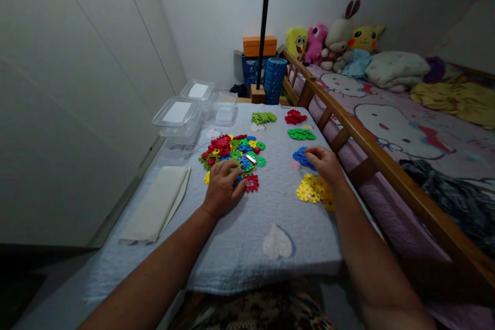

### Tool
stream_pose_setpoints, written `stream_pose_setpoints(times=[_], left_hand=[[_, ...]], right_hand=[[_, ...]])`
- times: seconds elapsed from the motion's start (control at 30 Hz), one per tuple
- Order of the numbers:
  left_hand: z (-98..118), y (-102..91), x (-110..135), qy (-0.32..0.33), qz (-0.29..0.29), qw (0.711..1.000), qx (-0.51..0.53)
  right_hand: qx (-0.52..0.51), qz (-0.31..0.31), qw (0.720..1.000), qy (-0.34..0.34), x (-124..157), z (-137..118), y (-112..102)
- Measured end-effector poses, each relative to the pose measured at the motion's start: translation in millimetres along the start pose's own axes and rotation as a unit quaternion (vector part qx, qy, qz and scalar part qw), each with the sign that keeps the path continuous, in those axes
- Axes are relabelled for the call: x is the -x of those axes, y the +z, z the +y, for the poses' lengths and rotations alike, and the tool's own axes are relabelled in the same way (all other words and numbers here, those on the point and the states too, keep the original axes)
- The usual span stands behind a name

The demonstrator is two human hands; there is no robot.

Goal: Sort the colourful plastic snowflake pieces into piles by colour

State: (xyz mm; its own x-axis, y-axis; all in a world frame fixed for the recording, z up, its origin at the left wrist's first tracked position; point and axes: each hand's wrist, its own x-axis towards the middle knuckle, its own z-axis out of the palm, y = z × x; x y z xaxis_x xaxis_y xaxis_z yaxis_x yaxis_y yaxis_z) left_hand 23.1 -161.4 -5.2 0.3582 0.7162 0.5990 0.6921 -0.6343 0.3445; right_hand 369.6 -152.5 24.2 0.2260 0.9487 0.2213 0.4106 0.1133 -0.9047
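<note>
A mixed pile of red, green, blue and yellow plastic interlocking pieces (pixel 220 147) lies on the cloth-covered table. My left hand (pixel 224 188) rests on its near edge, fingers apart and partly hiding pieces, with a red square piece (pixel 251 183) beside the thumb. At the right, my right hand (pixel 324 164) is pinched at the edge of a small heap of blue discs (pixel 300 157); what its fingertips hold, if anything, is hidden. Yellow discs (pixel 309 188) lie nearer me, partly behind my right wrist. Farther back are heaps of green discs (pixel 301 134), red pieces (pixel 295 116) and light-green pieces (pixel 264 117).
Clear plastic boxes (pixel 181 124) stand at the table's back left. A folded cream cloth (pixel 157 206) lies on the left. A wooden bed rail (pixel 344 108) runs along the right side. A black pole (pixel 263 26) rises behind the table, near a blue foam roller (pixel 275 80).
</note>
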Motion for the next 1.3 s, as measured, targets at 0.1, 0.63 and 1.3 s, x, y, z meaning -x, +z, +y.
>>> stream_pose_setpoints(times=[0.1, 0.63, 1.3], left_hand=[[-9.5, -0.9, -1.1, -0.076, 0.021, 0.997, 0.01], [-47.0, 7.3, -4.7, -0.247, 0.035, 0.968, 0.024], [-49.9, 10.4, -4.7, -0.24, 0.013, 0.971, 0.013]], right_hand=[[0.085, -0.172, 0.978, -0.077, 13.1, -26.0, 46.5], [0.12, -0.273, 0.954, -0.029, 30.0, -35.9, 116.9], [0.086, 0.228, 0.963, 0.112, -208.9, 34.2, 31.5]])
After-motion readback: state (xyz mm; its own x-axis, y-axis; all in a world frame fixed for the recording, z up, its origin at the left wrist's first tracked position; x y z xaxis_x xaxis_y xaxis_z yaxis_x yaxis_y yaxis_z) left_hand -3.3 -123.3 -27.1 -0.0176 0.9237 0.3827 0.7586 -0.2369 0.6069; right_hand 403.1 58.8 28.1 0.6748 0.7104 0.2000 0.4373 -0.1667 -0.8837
